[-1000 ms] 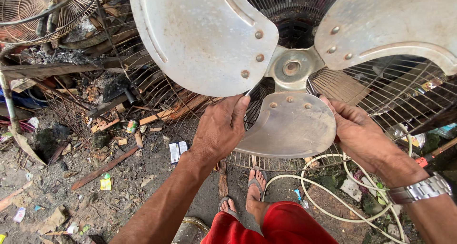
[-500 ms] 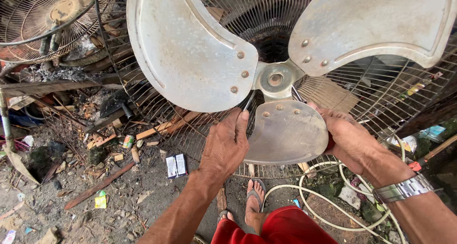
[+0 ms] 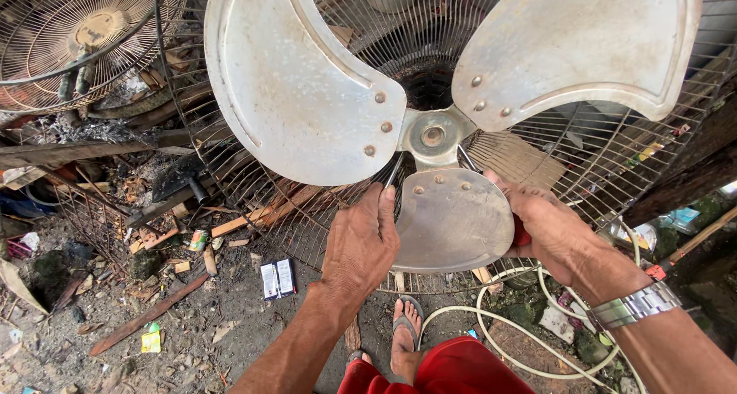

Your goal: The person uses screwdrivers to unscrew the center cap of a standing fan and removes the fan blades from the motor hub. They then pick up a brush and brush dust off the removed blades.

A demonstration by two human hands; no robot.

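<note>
Hands meet at the lowest blade [image 3: 453, 221] of a big metal fan, seen from the head camera looking down. The left hand [image 3: 361, 244] lies against the blade's left edge, fingers stretched upward and loosely spread, fingertips near the edge but not clamped round it. The right hand [image 3: 549, 229] is curled closed at the blade's right edge, with something red showing inside the fist; what it is cannot be told. A thin metal tool tip [image 3: 466, 158] sticks up from that side toward the hub [image 3: 432, 136], just beside it. A metal watch [image 3: 633, 307] sits on the right wrist.

The hub carries three riveted blades: the lowest one between the hands, a large one [image 3: 295, 79] up left, another [image 3: 576, 48] up right. Behind them stands the wire guard [image 3: 583, 163], upright and close.

Below, a foot in a sandal [image 3: 404, 329] rests on dirty ground beside red shorts [image 3: 453, 371] and a pale hose [image 3: 491, 329] looping past it. Wood scraps [image 3: 146, 317] and a small dark packet [image 3: 277, 278] lie on the ground to the left. Another round fan guard [image 3: 73, 41] leans at upper left, well apart from the hands.
</note>
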